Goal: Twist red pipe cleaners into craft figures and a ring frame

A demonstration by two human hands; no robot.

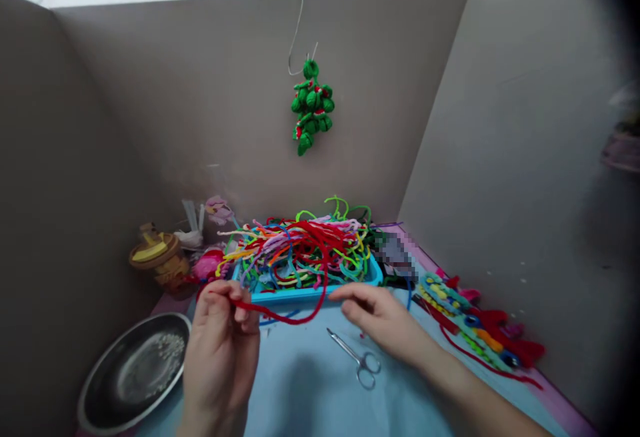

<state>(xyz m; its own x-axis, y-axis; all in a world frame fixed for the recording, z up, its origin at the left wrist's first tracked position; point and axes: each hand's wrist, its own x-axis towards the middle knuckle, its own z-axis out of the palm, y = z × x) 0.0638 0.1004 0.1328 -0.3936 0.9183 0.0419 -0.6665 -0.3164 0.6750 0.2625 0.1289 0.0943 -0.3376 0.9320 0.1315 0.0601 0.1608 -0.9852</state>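
My left hand is closed with a red yarn strand pinched between its fingers. From there the strand sags to the right and curves up onto the heap of coloured yarn pieces in a blue tray. Beside the strand, my right hand points left with thumb and forefinger apart; nothing shows between them. Its fingertips are close to the yarn, seemingly just short of touching it. Small metal scissors lie on the light blue table cover below the right hand.
At the left are a metal bowl with small pale bits and a brown pot. Crocheted pieces lie along the right edge. A green crocheted hanging is hooked on the back panel. Grey panels enclose both sides.
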